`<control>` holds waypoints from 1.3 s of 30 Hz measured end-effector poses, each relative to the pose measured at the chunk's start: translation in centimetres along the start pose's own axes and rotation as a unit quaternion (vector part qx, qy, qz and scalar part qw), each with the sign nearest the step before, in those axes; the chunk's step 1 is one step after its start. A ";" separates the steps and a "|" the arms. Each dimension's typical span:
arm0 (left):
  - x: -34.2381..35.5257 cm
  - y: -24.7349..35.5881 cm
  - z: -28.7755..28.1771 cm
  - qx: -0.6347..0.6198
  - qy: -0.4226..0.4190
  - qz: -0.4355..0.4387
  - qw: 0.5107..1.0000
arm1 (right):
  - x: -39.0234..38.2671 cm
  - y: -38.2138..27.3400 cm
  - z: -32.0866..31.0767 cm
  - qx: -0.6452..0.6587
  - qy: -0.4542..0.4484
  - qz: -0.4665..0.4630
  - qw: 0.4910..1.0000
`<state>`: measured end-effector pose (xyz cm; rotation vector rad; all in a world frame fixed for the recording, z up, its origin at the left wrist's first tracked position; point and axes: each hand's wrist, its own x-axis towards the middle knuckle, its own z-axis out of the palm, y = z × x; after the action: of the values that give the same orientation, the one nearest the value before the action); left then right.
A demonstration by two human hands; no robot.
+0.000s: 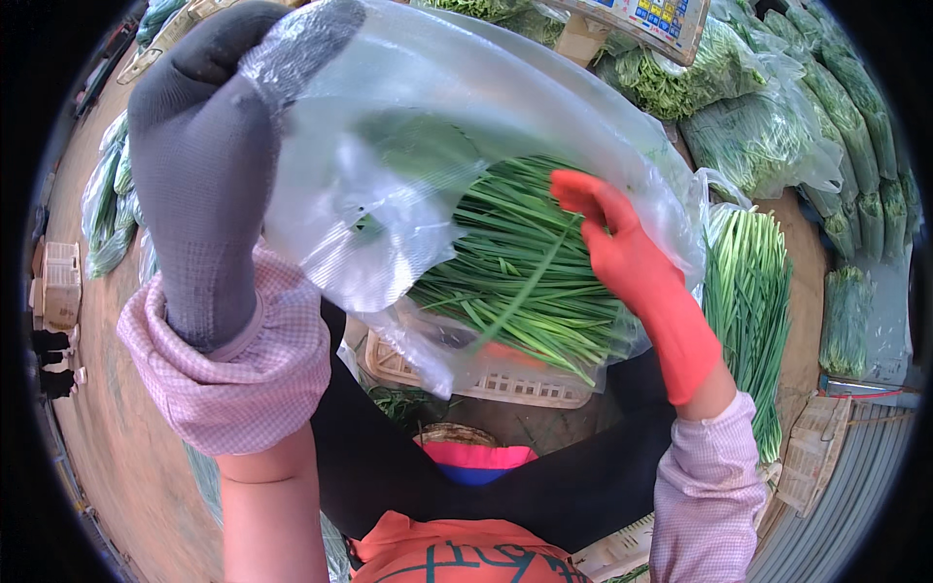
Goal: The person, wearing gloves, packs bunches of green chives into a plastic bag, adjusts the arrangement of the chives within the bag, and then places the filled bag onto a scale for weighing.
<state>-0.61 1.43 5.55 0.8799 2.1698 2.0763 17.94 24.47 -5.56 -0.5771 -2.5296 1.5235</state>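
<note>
My left hand (209, 107), in a grey knit glove, is raised at the upper left with its fingers closed on the edge of a clear plastic bag (340, 209). The bag spreads over and around a thick bundle of green chives (525, 257) in front of me. My right hand (627, 243), in a red-orange glove, is bent over the bundle's right side. A single chive blade (530, 287), blurred, slants down and left from its fingertips, which appear to pinch the upper end. The bag's plastic covers the bundle's far left part.
A beige plastic crate (530, 389) stands below the bag, between my knees. More chives (748, 301) lie on the right. Bagged greens (758, 136) and a scale with a keypad (661, 19) are beyond. Wrapped greens (107, 204) and a small crate (60, 282) are at left.
</note>
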 end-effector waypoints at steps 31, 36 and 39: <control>2.6 0.4 -2.0 0.034 -0.077 0.031 0.996 | 14.2 8.4 4.0 -0.244 0.190 -0.113 0.944; 3.3 -1.1 -2.5 0.029 -0.093 0.006 0.995 | 17.0 8.5 4.5 -0.310 0.173 -0.069 0.932; 3.5 -1.2 -3.2 0.076 -0.086 0.023 0.993 | 17.3 7.9 5.3 -0.328 0.165 -0.064 0.928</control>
<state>-5.23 -0.08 6.15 1.0869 2.2594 1.7957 2.43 30.13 -16.37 -0.6498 -2.6878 0.4482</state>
